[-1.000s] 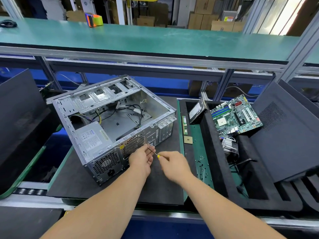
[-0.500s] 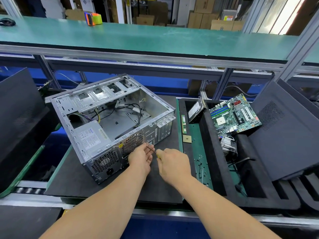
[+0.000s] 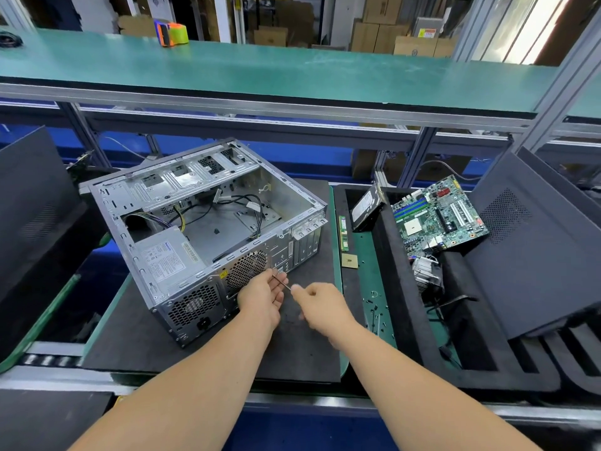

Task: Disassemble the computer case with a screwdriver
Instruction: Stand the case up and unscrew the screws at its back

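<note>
**Head view: hands at rear panel of computer case**

Right hand (image 3: 320, 307): fingers curled round the screwdriver (image 3: 282, 282); handle hidden inside the fist, only the thin dark shaft visible, pointing up-left toward the case.

Left hand (image 3: 261, 296): palm turned upward, fingers loosely extended, not wrapped round anything. Screwdriver shaft crossing above the left fingertips (image 3: 282, 277); contact between shaft and fingers cannot be determined. Positioned just beside the lower rear corner of the case, next to the round fan grille (image 3: 246, 269).

Computer case (image 3: 208, 236): lying on its side on a black foam mat (image 3: 302, 349), open side facing up, rear panel turned toward the person. Inside: power supply (image 3: 169, 255) at the near-left corner, loose cables (image 3: 247, 206) across the bare floor, drive bays (image 3: 192, 177) along the far edge.

Right of the mat, on the green strip: 1 memory stick (image 3: 344, 234), 1 processor chip (image 3: 349, 261) near it, scattered screws (image 3: 375, 312) closer to the person.

Black foam tray (image 3: 395, 288) farther right: hard drive (image 3: 367, 206) leaning tilted in the far compartment, motherboard (image 3: 439, 216) resting tilted, heatsink (image 3: 427, 271) below the motherboard.

Dark case panels: 1 at the right (image 3: 533, 255), leaning; 1 at the left (image 3: 32, 203).

Upper green shelf (image 3: 292, 66): orange and green tape dispenser (image 3: 171, 33).
</note>
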